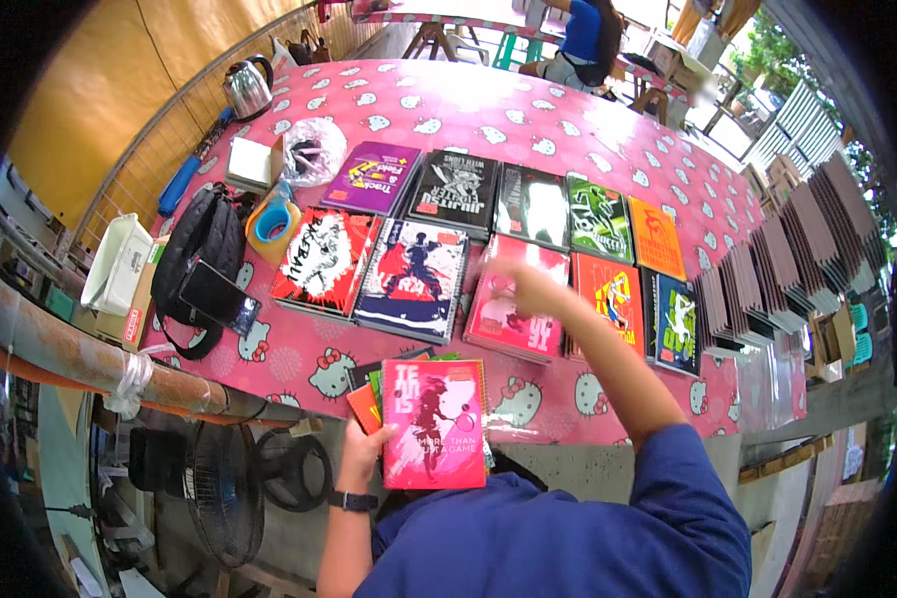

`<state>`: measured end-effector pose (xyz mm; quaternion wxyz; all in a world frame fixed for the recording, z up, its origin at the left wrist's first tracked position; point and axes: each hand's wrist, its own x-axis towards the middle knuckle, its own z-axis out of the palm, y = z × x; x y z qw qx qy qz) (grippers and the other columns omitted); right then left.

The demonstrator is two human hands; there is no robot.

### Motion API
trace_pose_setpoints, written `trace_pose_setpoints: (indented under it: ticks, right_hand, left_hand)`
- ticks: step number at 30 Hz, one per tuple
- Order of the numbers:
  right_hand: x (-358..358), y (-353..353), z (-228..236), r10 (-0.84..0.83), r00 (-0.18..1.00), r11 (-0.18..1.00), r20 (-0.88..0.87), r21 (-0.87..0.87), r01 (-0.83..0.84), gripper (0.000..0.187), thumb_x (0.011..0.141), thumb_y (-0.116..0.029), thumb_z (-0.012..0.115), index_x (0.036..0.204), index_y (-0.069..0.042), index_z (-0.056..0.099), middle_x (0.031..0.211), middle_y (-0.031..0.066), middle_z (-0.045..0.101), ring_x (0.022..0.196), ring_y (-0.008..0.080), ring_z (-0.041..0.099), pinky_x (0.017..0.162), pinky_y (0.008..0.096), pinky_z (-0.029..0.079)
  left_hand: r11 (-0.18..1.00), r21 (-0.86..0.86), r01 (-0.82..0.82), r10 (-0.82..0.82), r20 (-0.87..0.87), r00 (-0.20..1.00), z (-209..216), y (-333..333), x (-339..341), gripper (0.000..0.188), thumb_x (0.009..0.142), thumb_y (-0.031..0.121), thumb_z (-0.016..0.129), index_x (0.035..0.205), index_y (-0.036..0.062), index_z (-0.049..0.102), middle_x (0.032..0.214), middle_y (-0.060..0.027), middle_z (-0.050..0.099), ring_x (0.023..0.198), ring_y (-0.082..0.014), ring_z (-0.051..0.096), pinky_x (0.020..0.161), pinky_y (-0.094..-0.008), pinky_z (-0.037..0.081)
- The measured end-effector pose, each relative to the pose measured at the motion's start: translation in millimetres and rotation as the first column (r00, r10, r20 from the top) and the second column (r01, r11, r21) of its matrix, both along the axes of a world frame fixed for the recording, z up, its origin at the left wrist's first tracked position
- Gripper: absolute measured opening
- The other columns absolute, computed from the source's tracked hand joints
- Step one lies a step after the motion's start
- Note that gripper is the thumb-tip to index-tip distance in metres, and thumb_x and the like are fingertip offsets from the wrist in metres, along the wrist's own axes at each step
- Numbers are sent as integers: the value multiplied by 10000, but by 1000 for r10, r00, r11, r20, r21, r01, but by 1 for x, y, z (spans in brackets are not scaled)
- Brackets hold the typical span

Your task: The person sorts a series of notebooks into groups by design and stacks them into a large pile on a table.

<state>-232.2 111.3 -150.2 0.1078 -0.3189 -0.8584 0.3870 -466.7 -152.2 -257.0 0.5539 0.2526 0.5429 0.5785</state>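
Observation:
My left hand (367, 445) grips a small fanned bundle of spiral notebooks against my body. A pink and red notebook (435, 424) with a dark player figure lies on top, and orange, green and dark covers poke out behind it. Over a stack of matching pink notebooks (516, 324) reaches my right hand (518, 287). Its fingers are blurred, and whether they touch the cover is unclear. Around it lie a navy, white and red notebook (412, 274), an orange-red notebook (606, 299) and a black and silver notebook (531, 204).
More notebook stacks form two rows on the pink patterned table (508, 404). At left are a black bag (201, 244), a phone (219, 297), tape rolls (272, 221) and a kettle (248, 90). Brown board stacks (767, 274) line the right edge. Another person (588, 45) sits beyond the table.

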Motion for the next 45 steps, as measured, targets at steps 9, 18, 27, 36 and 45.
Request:
trace_pose_setpoints:
  ticks: [9,18,27,36,45]
  right_hand:
    - [-32,112,-87,-611,732,549,302,828,116,556,816,-443,527,1160,-7,486,1072,184,569,992,309,557,792,384,482]
    - [-21,19,61,-168,985,974,39,163,159,269,863,-255,516,946,-45,663,767,83,653,707,150,612,672,314,503]
    - [-96,-60,-77,-138,969,779,205,626,-22,474,785,-305,579,1169,-39,501,1245,198,467,1189,335,414,974,433,347]
    - [-100,-58,18,487,873,866,28,-146,-478,366,823,-295,603,1081,-36,599,988,128,639,906,215,611,819,333,456]
    - [-138,136,-92,-301,931,508,206,861,-26,385,802,-271,559,1064,10,526,1063,232,570,1025,350,540,853,394,453]
  left_hand:
    - [942,-64,-331,336,112,935,-2,-41,-34,396,682,-9,489,1077,-23,464,990,-90,566,861,-171,559,814,-287,436]
    - [944,-99,-316,328,155,932,-15,-41,-59,327,754,115,559,1041,-24,482,972,-90,581,833,-160,563,798,-286,442]
    - [976,-100,-191,159,-262,952,-22,-18,-61,511,670,62,722,1101,-21,459,962,-71,597,831,-156,575,778,-294,454]
    - [938,-71,-338,342,322,883,-11,-25,-72,385,852,269,535,1146,23,496,1015,-91,585,904,-204,582,809,-335,469]
    - [861,-61,-504,506,26,862,-13,-33,-65,383,707,46,629,1061,-9,493,948,-89,597,786,-178,595,748,-302,488]
